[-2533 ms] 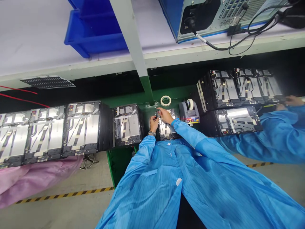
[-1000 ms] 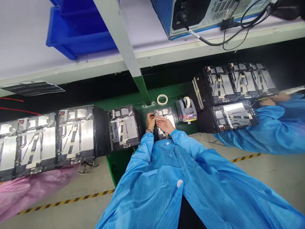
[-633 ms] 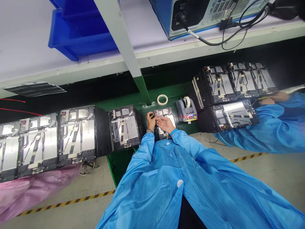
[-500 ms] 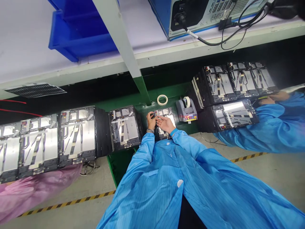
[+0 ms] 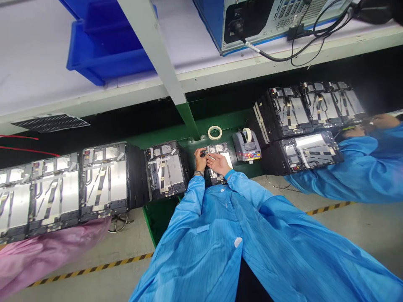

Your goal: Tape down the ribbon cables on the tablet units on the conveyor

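Along the front edge of the green workbench (image 5: 189, 153), black-framed silver device panel (image 5: 225, 158) under both hands; left hand (image 5: 200, 160) pinching something too small to tell, right hand (image 5: 219, 164) open flat; narrow gaps to neighbouring panel (image 5: 165, 170) and grey tape dispenser (image 5: 246, 146).

Bright, smooth metal is seen on the device panel (image 5: 226, 159) and the neighbouring panel (image 5: 172, 174), crossed by matt tape strips (image 5: 162, 174). Glossy moulded plastic is shown by the blue bin (image 5: 110, 63), and finely ribbed, faintly sheened cloth by the blue coat (image 5: 267, 247). Matt paper tape is wound on the roll (image 5: 214, 133).
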Demonstrator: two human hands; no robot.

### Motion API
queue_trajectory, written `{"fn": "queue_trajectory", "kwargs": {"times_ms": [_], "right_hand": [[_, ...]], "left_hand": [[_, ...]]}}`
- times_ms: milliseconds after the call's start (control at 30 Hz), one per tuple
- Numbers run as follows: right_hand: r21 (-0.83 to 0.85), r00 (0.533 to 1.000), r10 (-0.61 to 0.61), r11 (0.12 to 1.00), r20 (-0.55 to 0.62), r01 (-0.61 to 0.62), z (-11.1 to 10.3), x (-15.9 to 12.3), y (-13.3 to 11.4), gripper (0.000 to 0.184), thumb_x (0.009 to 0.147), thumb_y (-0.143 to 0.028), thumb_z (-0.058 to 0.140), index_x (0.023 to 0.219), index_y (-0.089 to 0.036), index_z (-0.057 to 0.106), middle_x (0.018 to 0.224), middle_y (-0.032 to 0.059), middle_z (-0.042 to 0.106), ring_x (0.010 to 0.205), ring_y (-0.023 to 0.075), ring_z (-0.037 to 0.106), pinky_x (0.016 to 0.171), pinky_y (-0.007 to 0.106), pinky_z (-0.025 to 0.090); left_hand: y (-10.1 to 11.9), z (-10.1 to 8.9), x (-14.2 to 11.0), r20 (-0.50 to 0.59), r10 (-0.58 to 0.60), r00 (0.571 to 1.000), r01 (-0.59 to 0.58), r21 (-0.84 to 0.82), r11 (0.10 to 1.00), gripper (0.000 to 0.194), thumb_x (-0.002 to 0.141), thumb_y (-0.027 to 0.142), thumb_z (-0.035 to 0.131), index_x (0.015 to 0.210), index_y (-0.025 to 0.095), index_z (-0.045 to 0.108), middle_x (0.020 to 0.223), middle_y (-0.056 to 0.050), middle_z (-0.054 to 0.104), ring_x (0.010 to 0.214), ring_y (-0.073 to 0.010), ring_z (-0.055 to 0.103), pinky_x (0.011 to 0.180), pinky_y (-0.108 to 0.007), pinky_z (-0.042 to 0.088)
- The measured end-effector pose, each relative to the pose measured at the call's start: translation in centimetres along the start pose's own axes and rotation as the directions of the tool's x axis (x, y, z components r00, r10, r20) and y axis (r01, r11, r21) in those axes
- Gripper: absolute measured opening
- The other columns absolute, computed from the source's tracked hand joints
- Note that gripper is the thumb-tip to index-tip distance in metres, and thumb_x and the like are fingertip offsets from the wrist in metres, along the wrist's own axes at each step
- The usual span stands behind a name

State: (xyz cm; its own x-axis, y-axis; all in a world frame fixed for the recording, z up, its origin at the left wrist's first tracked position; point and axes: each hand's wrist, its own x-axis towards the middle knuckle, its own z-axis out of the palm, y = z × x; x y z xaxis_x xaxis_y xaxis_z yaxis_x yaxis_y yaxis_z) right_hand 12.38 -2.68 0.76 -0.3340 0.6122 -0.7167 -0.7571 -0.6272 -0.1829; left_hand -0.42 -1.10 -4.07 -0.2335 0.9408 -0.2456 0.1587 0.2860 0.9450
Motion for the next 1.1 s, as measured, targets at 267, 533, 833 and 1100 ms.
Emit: {"fn": "queue_trajectory", "kwargs": {"times_ms": [267, 533, 833, 1100], "right_hand": [[0.029, 1.000, 0.006, 1.000, 0.008, -0.006, -0.1, 0.0, 0.2, 0.020, 0.098, -0.032, 0.052, 0.102, -0.019, 0.066, 0.088, 0.0090, 0.075, 0.078, 0.0216, 0.069, 0.071, 0.034, 0.058], [0.026, 1.000, -0.007, 1.000, -0.014, 0.007, 0.1, 0.1, 0.2, 0.023, 0.101, -0.038, 0.048, 0.103, -0.021, 0.063, 0.089, 0.0085, 0.074, 0.077, 0.0232, 0.069, 0.068, 0.036, 0.057], [0.041, 0.999, -0.015, 0.999, -0.041, 0.017, 0.7, 0.0, -0.4, 0.025, 0.102, -0.040, 0.047, 0.103, -0.019, 0.061, 0.087, 0.0106, 0.073, 0.073, 0.0232, 0.067, 0.065, 0.036, 0.057], [-0.176, 0.996, -0.032, 0.984, -0.084, 0.017, 0.4, 0.2, -0.8, 0.026, 0.102, -0.028, 0.037, 0.097, -0.019, 0.061, 0.081, 0.0103, 0.071, 0.067, 0.0215, 0.063, 0.060, 0.034, 0.054]], "left_hand": [[-0.2, -0.3, 0.2, 0.059, 0.012, 0.998, -0.015, 0.041, 0.999, 0.034, 0.082, 0.006, 0.066, 0.110, 0.025, 0.071, 0.154, -0.009, 0.045, 0.136, -0.0239, 0.055, 0.112, -0.038, 0.050], [-0.6, -0.5, 0.4, 0.094, 0.056, 0.994, -0.062, 0.064, 0.996, 0.036, 0.083, 0.005, 0.063, 0.111, 0.025, 0.074, 0.154, -0.011, 0.043, 0.141, -0.0269, 0.053, 0.116, -0.042, 0.047], [0.2, -0.7, 0.2, 0.080, 0.130, 0.988, -0.142, 0.173, 0.975, 0.029, 0.085, 0.005, 0.068, 0.103, 0.026, 0.078, 0.154, -0.008, 0.046, 0.148, -0.0303, 0.048, 0.131, -0.048, 0.029], [0.5, -0.8, 0.3, 0.070, 0.095, 0.993, -0.108, 0.212, 0.971, 0.026, 0.085, 0.010, 0.073, 0.101, 0.029, 0.079, 0.156, -0.007, 0.046, 0.143, -0.0339, 0.048, 0.127, -0.055, 0.031]]}}
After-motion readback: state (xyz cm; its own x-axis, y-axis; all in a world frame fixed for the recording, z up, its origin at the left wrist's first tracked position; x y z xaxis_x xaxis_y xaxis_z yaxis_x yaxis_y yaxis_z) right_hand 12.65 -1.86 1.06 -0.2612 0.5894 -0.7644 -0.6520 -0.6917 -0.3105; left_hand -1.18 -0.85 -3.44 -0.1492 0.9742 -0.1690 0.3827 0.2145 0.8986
